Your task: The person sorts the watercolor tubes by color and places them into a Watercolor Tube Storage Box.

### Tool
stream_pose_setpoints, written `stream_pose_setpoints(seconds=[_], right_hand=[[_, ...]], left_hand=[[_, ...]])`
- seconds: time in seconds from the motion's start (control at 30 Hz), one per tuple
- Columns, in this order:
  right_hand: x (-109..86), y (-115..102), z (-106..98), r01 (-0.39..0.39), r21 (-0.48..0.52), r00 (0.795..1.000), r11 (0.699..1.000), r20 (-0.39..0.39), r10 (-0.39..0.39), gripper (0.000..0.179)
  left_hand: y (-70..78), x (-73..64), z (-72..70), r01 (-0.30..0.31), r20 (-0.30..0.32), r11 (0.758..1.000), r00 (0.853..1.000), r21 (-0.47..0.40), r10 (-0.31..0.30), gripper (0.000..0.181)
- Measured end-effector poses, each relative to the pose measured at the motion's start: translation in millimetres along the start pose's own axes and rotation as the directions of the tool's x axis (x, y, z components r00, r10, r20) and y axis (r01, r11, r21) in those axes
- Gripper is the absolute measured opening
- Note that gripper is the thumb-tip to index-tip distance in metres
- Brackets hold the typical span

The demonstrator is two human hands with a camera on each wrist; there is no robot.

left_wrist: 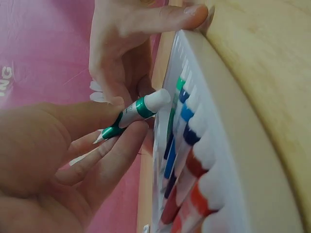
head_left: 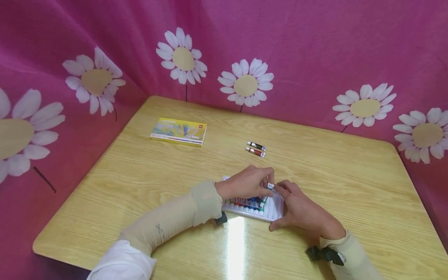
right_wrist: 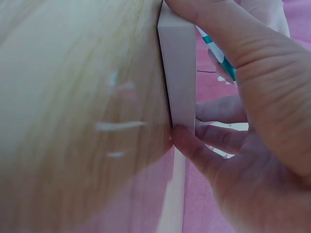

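My left hand (head_left: 246, 183) pinches a green-banded paint tube (left_wrist: 135, 112) with a white cap between thumb and fingers. That tube is tilted above a white plastic tray (head_left: 277, 208), its cap toward the near side. Inside the tray lies a row of paint tubes (head_left: 241, 203) with red, blue and green bands, caps along the near edge. Bare slots show at its right end. My right hand (head_left: 303, 206) grips this end, thumb at the near corner and fingers along the side wall (right_wrist: 179, 73).
Two loose tubes, one black (head_left: 256, 146) and one red (head_left: 255, 152), lie behind the tray. A yellow paint box (head_left: 178, 132) rests farther back on the left. The wooden table (head_left: 350, 179) meets a pink flowered curtain (head_left: 301, 46) behind.
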State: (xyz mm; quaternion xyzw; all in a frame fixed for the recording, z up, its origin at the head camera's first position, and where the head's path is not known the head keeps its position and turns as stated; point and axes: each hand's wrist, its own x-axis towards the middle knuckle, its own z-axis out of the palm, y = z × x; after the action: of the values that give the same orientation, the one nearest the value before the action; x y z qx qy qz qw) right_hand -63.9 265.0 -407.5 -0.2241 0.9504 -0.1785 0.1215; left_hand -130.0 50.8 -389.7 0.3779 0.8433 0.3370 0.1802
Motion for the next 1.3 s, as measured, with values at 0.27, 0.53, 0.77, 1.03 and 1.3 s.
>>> stream_pose_setpoints(seconds=[0.27,0.53,0.77,1.03,1.3], right_hand=[[-0.2,0,0,0.011,0.008,1.000,1.000,-0.005,-0.011,0.115],[-1.5,-2,1,0.003,0.026,1.000,1.000,0.006,-0.003,0.112],[-1.6,-1,1,0.014,0.022,1.000,1.000,-0.004,-0.014,0.115],[-0.9,1,0,0.013,0.013,1.000,1.000,-0.005,-0.013,0.114],[-1.1,0,0,-0.003,0.021,1.000,1.000,0.002,0.003,0.108]], left_hand=[[4.3,1.5,8.8,0.015,0.030,0.999,0.999,0.046,-0.016,0.021],[5.3,1.9,14.2,0.033,0.035,0.995,0.999,0.097,-0.037,0.023],[1.5,4.9,8.1,0.006,0.067,0.982,0.998,0.191,-0.019,0.026],[2.0,9.0,6.7,0.017,0.029,0.996,0.999,0.088,-0.020,0.018],[0.6,10.7,12.2,-0.049,0.080,0.986,0.996,0.161,0.037,0.017]])
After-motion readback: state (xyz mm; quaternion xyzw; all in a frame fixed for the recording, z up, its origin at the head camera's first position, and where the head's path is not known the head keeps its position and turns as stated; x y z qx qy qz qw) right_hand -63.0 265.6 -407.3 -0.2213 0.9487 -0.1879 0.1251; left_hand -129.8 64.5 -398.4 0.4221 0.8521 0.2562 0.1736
